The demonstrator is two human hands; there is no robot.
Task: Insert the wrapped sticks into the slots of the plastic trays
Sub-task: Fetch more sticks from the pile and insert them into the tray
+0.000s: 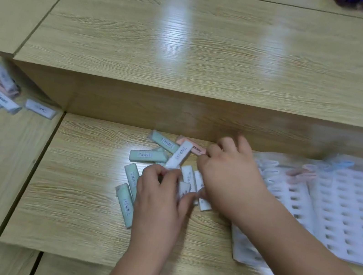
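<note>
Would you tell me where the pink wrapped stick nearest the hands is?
Head view, centre: the pink wrapped stick lies at the pile's far edge, between a green stick and the right hand.

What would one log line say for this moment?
phase: gathering sticks | left hand: grips white stick | right hand: on stick pile, grip unclear | tray: right of pile, slots mostly empty

Both bare forearms reach in from the near edge, close together. The left hand is knuckles up, fingers curled round a white wrapped stick. The right hand sits just beside it, fingers bent downward, its grip hidden.
</note>
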